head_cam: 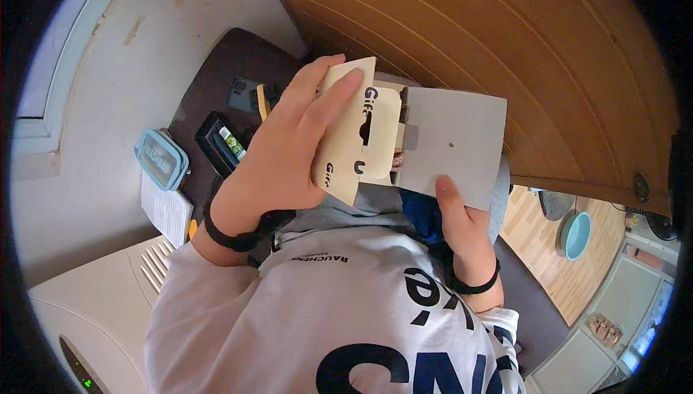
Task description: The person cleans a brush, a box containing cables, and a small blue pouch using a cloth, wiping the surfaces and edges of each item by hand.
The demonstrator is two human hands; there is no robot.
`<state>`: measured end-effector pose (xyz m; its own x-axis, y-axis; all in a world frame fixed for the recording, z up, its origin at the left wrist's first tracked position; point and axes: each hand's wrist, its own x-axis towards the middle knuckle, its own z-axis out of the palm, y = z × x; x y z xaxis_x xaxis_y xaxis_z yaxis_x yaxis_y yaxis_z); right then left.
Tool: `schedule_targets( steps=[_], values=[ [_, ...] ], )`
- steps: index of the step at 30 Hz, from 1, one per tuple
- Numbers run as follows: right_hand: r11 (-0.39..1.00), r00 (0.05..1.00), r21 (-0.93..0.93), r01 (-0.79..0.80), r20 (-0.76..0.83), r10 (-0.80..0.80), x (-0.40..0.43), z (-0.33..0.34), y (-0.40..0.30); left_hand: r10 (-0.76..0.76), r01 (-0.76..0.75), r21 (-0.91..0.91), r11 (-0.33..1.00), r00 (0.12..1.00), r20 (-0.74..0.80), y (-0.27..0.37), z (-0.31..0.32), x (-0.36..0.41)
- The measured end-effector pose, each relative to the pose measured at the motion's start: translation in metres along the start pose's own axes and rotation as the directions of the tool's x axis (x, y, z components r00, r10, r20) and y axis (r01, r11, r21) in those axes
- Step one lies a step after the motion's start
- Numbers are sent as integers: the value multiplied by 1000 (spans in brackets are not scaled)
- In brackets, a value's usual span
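Between my two hands is a cardboard gift box (452, 128) with a plain grey side and a cream end printed with lettering. My left hand (295, 139) grips the box's cream flap (338, 145), fingers over its top edge. A tuck flap with a cut-out slot (381, 134) stands out beside it. My right hand (460, 220) holds the grey side from below, thumb on its face and the other fingers hidden behind. Something pinkish and braided (398, 160) shows in the gap of the box; what it is I cannot tell.
On the dark seat at the left lie a phone (241, 93), a wooden-handled brush (263, 102) and a black open box (211, 134) with a green-white tube (233, 144). A blue-edged wash bag (162, 159) rests on papers (162, 210). A brown panelled door (487, 31) rises ahead; a turquoise basin (576, 236) sits at right.
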<state>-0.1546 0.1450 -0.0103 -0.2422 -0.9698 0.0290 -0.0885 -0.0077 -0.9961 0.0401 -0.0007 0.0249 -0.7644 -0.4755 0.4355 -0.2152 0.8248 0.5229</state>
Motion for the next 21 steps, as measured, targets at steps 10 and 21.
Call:
schedule_targets(
  steps=[10,21],
  values=[
    [998,997,26,51,-52,-50,3,5,5,33,-40,112,993,997,71,7,-13,-3],
    [995,995,68,70,-73,-65,9,14,11,25,-61,292,954,992,125,-5,-1,-4]
  ],
)
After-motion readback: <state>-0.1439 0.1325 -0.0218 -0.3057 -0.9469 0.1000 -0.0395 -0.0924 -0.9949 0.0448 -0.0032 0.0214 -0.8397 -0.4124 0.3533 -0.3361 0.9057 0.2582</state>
